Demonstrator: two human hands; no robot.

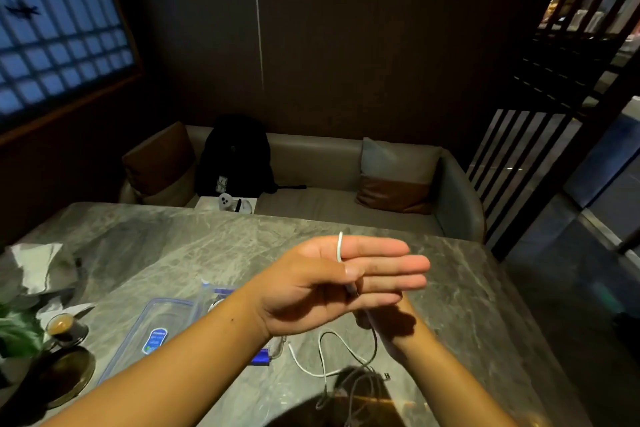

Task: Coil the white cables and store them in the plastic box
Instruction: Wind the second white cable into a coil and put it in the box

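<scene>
Left hand and right hand were bare, forearms uncovered to the picture's edge. Left forearm bore one small dark mole. Right hand was mostly in shadow.

The left hand is held flat above the grey marble worktop, fingers straight and pointing right. A white cable loops over its index finger, and the thumb presses it against the fingers. The right hand sits just beneath in shadow, mostly hidden. The cable's slack lies tangled on the worktop. A clear plastic box with blue clips lies beside the left forearm.
</scene>
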